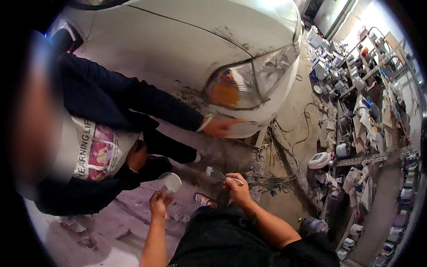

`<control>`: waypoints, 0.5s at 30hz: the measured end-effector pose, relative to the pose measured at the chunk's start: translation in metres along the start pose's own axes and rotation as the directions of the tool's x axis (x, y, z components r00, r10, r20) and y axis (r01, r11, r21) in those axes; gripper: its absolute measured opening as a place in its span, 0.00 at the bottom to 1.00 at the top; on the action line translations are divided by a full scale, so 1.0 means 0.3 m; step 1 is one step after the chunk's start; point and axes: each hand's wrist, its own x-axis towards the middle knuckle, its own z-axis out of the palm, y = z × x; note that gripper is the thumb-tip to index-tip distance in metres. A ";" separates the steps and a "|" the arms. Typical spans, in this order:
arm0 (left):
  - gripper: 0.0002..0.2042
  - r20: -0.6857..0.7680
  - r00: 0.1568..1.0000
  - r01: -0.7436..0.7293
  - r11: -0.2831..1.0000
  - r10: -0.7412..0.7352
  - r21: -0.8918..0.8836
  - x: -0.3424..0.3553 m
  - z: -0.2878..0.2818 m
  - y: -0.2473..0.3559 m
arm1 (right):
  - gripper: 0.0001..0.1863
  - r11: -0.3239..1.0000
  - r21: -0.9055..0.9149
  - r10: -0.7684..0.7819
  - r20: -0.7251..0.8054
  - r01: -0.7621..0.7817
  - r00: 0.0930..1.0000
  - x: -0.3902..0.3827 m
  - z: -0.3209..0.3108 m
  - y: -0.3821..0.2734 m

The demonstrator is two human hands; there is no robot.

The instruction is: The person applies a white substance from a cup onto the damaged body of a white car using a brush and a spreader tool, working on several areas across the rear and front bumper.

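My left hand (159,204) is closed on the lower edge of a round white piece (171,182), shaped like a disc or shallow lid. What it is exactly I cannot make out. My right hand (239,189) grips the handle of a putty knife (222,176), whose blade points left and carries a white, paste-like dab at the tip. Both hands are apart, held over the floor in front of the white car's (178,40) corner. The headlight (238,89) has an orange section, and dark scuffs mark the body around it. Neither tool touches the car.
A co-worker in a dark jacket (129,93) stands at the left, one hand (220,127) at the bumper below the headlight. Hoses or cables (293,164) lie on the floor. Cluttered shelving (364,80) with cans and papers fills the right side, beside a plastic bottle (313,224).
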 end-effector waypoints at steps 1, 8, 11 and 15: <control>0.04 -0.002 1.000 0.007 0.998 -0.007 0.056 -0.014 0.014 -0.008 | 0.12 0.999 0.040 0.029 -0.015 -0.029 0.999 -0.007 -0.030 0.004; 0.09 -0.026 0.996 0.084 0.983 -0.081 0.163 -0.085 0.108 -0.060 | 0.12 0.993 0.082 0.086 -0.030 -0.083 0.996 -0.055 -0.191 0.013; 0.07 0.027 0.998 0.054 0.985 -0.059 0.162 -0.074 0.140 -0.082 | 0.13 0.995 0.069 0.082 -0.054 -0.079 0.995 -0.058 -0.228 0.006; 0.06 0.104 0.994 -0.008 0.971 -0.017 0.238 -0.084 0.200 -0.072 | 0.13 0.994 0.095 0.055 -0.081 -0.047 0.995 -0.057 -0.274 0.009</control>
